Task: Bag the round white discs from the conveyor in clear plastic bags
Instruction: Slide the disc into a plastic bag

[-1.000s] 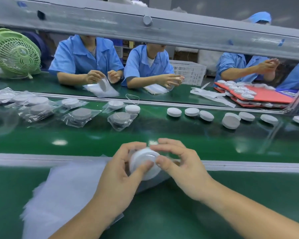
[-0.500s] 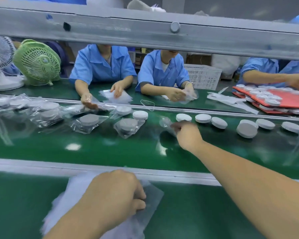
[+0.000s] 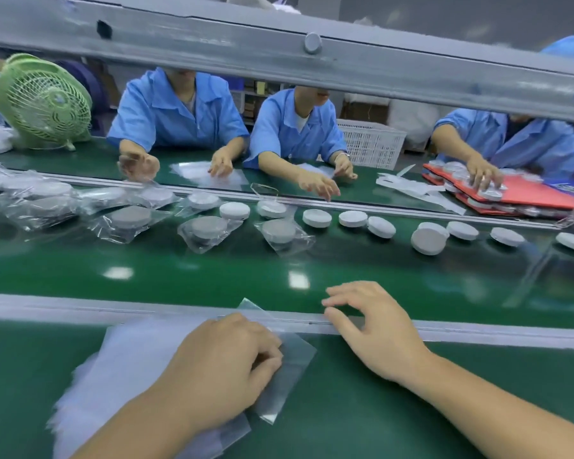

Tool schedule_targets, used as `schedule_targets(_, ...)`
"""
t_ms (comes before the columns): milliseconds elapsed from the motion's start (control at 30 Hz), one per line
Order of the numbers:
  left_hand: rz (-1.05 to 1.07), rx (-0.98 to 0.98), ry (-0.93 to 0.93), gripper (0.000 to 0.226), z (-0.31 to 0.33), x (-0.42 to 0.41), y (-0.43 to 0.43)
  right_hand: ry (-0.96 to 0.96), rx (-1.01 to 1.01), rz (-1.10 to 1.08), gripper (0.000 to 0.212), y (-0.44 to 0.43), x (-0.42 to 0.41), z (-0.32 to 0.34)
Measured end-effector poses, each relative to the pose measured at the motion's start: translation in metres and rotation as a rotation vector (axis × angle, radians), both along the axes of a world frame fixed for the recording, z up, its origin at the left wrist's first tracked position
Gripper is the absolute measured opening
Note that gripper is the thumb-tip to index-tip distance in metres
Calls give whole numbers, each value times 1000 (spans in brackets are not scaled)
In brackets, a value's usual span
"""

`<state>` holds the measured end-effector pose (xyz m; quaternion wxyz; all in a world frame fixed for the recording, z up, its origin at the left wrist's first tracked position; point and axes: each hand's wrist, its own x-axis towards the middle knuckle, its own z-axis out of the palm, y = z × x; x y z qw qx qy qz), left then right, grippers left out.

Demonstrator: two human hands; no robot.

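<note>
Several bare round white discs (image 3: 317, 217) lie in a row on the far side of the green conveyor belt (image 3: 212, 276). To their left are bagged discs (image 3: 279, 231). A stack of clear plastic bags (image 3: 130, 359) lies on the near green table. My left hand (image 3: 219, 369) rests on that stack with its fingers curled, pinching the top clear bag (image 3: 292, 369), which sticks out to the right. My right hand (image 3: 375, 329) hovers over the near rail with relaxed fingers and holds nothing.
A grey rail (image 3: 47, 306) separates my table from the belt. A grey beam (image 3: 312, 61) crosses overhead. Across the belt, workers in blue handle bags and discs. A green fan (image 3: 42, 101), a white basket (image 3: 368, 145) and red trays (image 3: 537, 193) stand there.
My right hand carried the bagged disc out to the belt, left it there and came back empty to the near rail. My left hand went down onto the bag stack.
</note>
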<state>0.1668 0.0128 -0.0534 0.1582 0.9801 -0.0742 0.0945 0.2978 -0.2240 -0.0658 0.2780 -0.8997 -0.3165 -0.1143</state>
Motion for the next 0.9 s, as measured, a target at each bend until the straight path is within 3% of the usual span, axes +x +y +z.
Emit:
schedule_targets(100, -132, -50, 123, 27, -2, 1, -5, 138, 9, -76, 26, -26, 3, -7)
schedule_targets(233, -121, -71, 131, 21, -6, 2, -8, 287, 122, -14, 27, -30, 9, -7)
schedule_targets(333, -87, -75, 109, 23, -10, 2, -9, 124, 77, -223, 22, -57, 26, 2)
schedule_targets(433, -114, -3, 132, 41, -17, 2, -10, -90, -260, -663, 45, -114, 58, 17)
schedule_targets(533, -136, 87, 146, 56, -23, -3, -11, 124, -485, -950, 74, -190, 88, 18)
schedule_targets(633, -111, 50, 145, 47, -23, -4, -13, 447, -371, -982, 78, -243, 100, 8)
schedule_targets(733, -70, -14, 107, 46, -17, -4, -13, 326, -321, -1004, 62, -258, 108, 3)
schedule_targets(900, -23, 60, 13, 51, -5, -4, -13, 182, -334, -1066, 75, -257, 128, -12)
